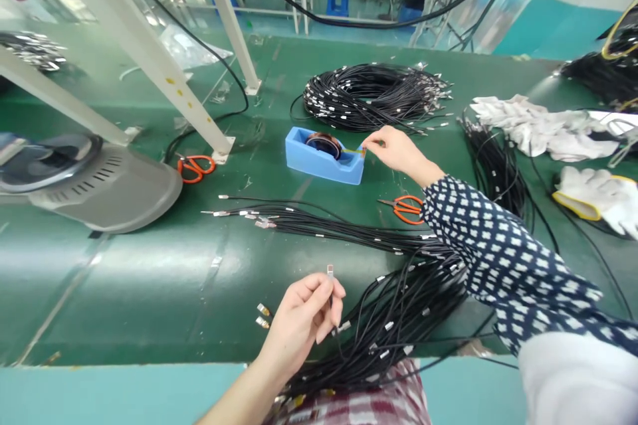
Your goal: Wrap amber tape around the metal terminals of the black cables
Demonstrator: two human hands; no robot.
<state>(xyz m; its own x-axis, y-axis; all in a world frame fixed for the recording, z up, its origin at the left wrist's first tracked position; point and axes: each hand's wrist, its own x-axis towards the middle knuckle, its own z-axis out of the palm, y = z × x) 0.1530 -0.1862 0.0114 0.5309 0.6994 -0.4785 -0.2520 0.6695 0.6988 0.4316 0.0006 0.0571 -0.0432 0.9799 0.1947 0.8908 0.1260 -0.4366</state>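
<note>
Left hand (298, 317) pinched small silver rectangular connector (329, 271) upright above green surface (149, 285), seemingly to leave its end uncovered | right hand (393, 148) grasped thin amber tape (353, 151) at blue plastic dispenser (323, 169), placed likely for easy reach.

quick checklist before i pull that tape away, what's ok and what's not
1. Small silver flat-ended connector gripped in the left hand, tip exposed: ok.
2. Thin yellowish tape at the right hand's fingertips: ok.
3. Tape separated from the light blue plastic dispenser: not ok, it stretches from the roll to the fingers.
4. Orange-handled metal scissors beside the right sleeve free of the navy-and-white patterned cuff: cannot tell, they meet in this view.
5. Thin black cables all on the green tabletop: not ok, some hang over its near edge.
</note>
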